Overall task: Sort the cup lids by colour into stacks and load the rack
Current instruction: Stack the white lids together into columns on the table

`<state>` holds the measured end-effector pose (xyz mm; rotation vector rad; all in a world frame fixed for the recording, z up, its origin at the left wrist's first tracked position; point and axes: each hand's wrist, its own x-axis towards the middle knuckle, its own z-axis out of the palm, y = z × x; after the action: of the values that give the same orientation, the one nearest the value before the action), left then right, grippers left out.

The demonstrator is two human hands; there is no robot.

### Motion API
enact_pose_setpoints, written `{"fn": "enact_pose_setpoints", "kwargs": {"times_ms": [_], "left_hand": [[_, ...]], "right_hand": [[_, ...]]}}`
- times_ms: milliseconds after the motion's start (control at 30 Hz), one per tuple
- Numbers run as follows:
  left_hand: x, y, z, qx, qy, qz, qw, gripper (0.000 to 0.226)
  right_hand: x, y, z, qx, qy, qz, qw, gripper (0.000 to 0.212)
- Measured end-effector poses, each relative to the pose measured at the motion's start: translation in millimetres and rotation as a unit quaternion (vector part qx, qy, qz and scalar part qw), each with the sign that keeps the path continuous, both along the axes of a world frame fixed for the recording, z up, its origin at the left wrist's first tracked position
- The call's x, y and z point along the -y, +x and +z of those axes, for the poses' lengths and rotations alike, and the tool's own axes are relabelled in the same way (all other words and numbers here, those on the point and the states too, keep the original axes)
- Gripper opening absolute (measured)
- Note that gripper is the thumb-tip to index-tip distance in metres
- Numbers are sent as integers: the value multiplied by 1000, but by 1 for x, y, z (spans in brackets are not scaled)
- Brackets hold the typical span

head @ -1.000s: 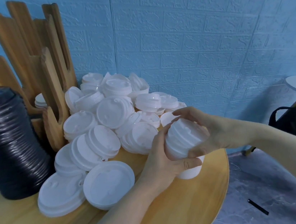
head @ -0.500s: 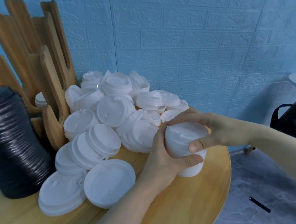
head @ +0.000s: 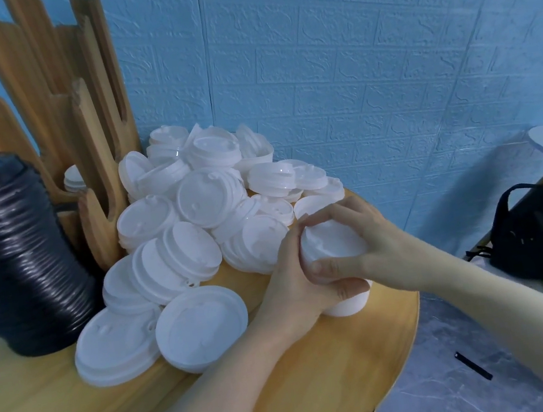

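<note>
Both hands grip one stack of white lids (head: 333,249) standing on the round wooden table (head: 336,370) near its right edge. The left hand (head: 299,285) wraps the stack's near side, thumb across its lower part; the right hand (head: 365,245) curls over the top. A loose pile of white lids (head: 196,222) lies just left of the stack. A tall stack of black lids (head: 10,254) stands at far left, beside the wooden rack (head: 91,160). A black bag (head: 529,234) sits on the floor, well apart.

right hand (head: 365,245) | rolled flatter over white stack (head: 334,249), seemingly lowered
</note>
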<state>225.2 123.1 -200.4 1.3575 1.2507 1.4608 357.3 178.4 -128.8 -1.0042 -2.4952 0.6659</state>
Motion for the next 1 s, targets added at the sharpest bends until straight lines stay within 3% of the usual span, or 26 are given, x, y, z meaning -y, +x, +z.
{"fn": "enact_pose_setpoints", "kwargs": {"times_ms": [100,233,367,500,733,833,900,1000], "left_hand": [[1,0,-1,-16,4,0,1000,104],[5,2,2,-39,-5,19,999,113],[8,4,1,-47,-7,25,999,107],[12,4,4,-44,-4,18,999,111],[13,0,5,-10,-14,20,1000,100],[13,0,7,-11,-17,24,1000,92],[14,0,8,-13,-19,28,999,88],[15,-1,7,-17,-21,36,999,86]], "right_hand": [[2,5,-8,-52,0,18,998,59],[1,19,-20,-186,-127,52,973,39],[7,22,-43,-306,-168,25,937,53],[17,17,-48,-356,-205,-14,912,64],[6,20,-54,-358,-216,-4,908,73],[-25,26,-53,-364,-151,-80,916,50],[-51,24,-57,-300,-60,-140,942,30],[-81,13,-70,-99,54,-155,981,48]]}}
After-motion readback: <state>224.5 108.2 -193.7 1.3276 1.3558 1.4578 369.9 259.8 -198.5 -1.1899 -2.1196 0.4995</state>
